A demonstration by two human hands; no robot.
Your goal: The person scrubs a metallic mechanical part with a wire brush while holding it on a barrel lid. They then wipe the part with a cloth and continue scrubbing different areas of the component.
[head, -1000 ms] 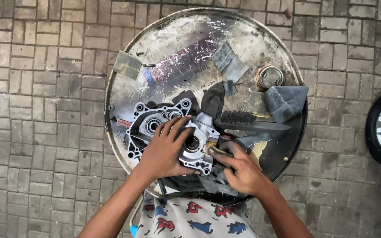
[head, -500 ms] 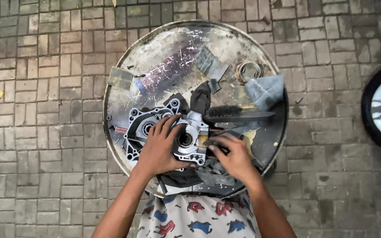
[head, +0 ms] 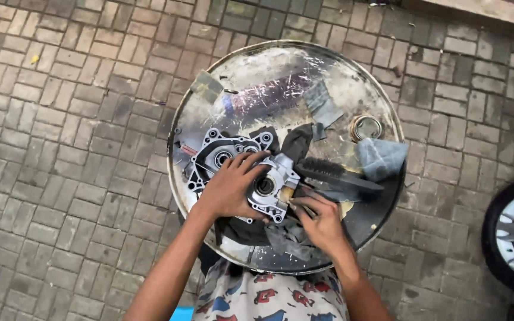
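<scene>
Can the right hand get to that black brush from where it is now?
Probably yes. The right hand rests at the engine casing's edge, and the black brush lies just beyond its fingers on the drum top, uncovered.

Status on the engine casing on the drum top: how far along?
Done: grey metal engine casing lies opened on the round steel drum top. In hand: left hand and right hand hold the silver cast cover. Left: black brush and grey rag lie unused.

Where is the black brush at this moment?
In the head view the black brush lies on the round metal drum top, right of centre, just right of the metal engine casing, above the right hand and left of the grey cloth.
</scene>
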